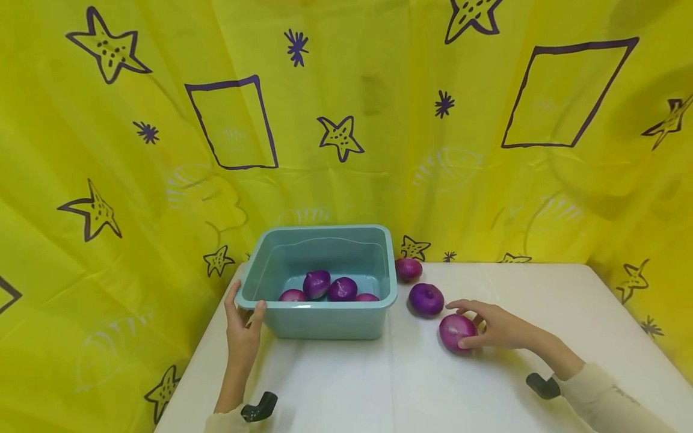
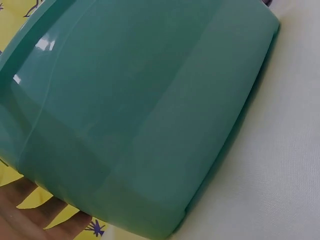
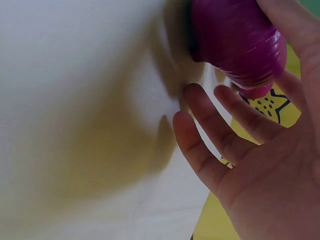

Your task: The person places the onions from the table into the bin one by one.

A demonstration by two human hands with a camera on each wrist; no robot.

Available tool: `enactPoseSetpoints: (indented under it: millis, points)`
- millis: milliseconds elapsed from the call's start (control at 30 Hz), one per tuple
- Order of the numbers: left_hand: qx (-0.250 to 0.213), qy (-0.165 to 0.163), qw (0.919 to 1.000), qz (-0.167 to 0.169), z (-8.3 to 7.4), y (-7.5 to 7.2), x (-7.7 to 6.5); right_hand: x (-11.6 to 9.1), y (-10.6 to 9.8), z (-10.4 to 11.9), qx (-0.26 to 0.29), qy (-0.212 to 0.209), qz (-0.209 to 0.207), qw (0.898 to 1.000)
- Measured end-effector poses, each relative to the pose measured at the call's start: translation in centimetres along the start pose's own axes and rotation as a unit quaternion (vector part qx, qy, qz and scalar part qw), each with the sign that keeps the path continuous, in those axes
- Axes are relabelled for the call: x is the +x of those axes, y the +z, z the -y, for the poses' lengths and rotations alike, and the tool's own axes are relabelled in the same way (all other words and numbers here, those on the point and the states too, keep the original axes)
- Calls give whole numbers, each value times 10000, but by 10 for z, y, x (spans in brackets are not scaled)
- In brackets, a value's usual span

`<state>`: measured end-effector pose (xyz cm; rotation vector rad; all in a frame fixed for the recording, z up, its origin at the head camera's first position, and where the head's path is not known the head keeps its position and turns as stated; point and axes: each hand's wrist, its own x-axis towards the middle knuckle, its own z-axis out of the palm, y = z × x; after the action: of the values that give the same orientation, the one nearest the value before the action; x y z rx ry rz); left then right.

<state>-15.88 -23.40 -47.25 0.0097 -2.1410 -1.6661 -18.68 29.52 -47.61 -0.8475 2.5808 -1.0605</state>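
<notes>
My left hand (image 1: pixel 242 337) grips the front left corner of a blue-green plastic tub (image 1: pixel 330 322), thumb at the front rim and fingers along the left side. Several red onions (image 1: pixel 343 290) lie inside the tub, some partly hidden by its front wall. To the right, my right hand (image 1: pixel 495 325) is spread around a red onion (image 1: pixel 457 334) on the table. Its thumb lies against that onion (image 3: pixel 237 37) in the right wrist view, while three fingers (image 3: pixel 212 135) stand apart from it, loosely bent. The left wrist view is mostly filled by the tub's side wall (image 2: pixel 140 100).
Two more red onions sit right of the tub: a dark purple one (image 1: pixel 426 300) near my right fingertips, and another (image 1: pixel 408 270) behind it at the tub's side. A white-covered table (image 1: pixel 346 385) carries everything. Yellow patterned curtain (image 1: pixel 379 180) hangs at the back and sides.
</notes>
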Motion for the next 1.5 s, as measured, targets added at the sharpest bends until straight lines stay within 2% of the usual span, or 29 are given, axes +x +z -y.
enactPoseSetpoints:
  millis: [133, 400, 667, 967, 1267, 1500]
  points:
    - [94, 108, 9999, 11, -1, -1, -3, -3, 5, -2, -55, -29, -22, 10000]
    - [223, 142, 9996, -88, -3, 0, -4, -3, 8, -8, -215, -150, -361, 9990]
    - [63, 156, 9993, -336, -2, 3, 6, 1, 4, -8, -157, -157, -593, 9980]
    - [11, 336, 9980, -530, -2, 8, 7, 3, 4, -6, 108, -74, -471, 9988]
    - [48, 290, 9980, -566, 3, 9, 5, 4, 6, -6, 249, 29, -328, 9991]
    - [84, 268, 9973, -673, 10, 11, 3, 9, 4, -5, 337, 384, -121, 9986]
